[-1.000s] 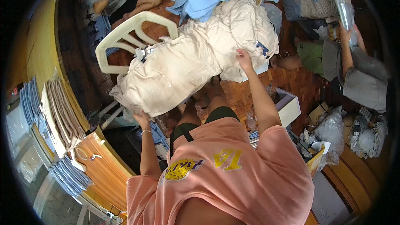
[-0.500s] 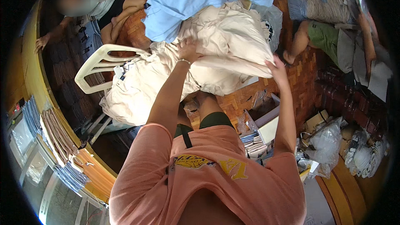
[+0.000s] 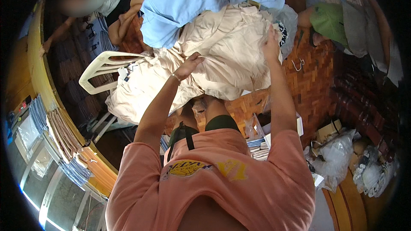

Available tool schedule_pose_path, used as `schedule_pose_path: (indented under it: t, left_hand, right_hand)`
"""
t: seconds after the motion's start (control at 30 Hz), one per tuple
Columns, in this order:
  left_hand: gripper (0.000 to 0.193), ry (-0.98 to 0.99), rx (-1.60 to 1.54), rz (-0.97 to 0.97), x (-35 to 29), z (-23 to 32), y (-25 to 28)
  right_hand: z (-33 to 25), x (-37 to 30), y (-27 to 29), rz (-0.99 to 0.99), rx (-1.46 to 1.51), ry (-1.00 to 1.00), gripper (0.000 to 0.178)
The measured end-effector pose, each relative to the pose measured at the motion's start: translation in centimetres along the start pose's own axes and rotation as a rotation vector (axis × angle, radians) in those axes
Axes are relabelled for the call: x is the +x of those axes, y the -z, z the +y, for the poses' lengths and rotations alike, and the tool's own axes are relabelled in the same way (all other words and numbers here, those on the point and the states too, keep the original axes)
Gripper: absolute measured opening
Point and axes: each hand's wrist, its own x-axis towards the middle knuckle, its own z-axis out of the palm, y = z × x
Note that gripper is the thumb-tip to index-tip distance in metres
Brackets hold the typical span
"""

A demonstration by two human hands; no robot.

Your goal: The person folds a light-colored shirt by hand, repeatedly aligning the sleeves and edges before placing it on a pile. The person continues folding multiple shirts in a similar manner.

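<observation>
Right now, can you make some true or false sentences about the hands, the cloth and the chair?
1. Both hands touch the cream cloth. True: the left hand and right hand are on it.
2. The chair is black. False: it is white plastic.
3. A blue cloth lies at the far end of the cream one. True.
4. The floor is grey carpet. False: it is brown wooden parquet.
5. The left hand holds a hanger. False: it grips only cream cloth.
</observation>
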Motion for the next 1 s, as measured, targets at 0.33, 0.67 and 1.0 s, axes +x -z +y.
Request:
schedule_pose_path:
  t: [0.33, 0.67, 1.0]
  left_hand:
    - [0.029, -0.418, 0.13, -0.005, -11.7, 12.6, 0.7]
    - [0.019, -0.709, 1.102, 0.558, -32.8, 28.7, -2.0]
    - [0.026, -0.531, 1.217, 0.314, -25.5, 5.9, -2.5]
  right_hand:
    - [-2.4, 4.0, 9.2, -0.479, -0.128, 0.007, 0.029]
    - [-12.9, -4.5, 36.5, 0.123, 0.474, 0.248, 0.01]
    - [-5.8, -16.8, 25.2, 0.068, 0.121, 0.017, 0.011]
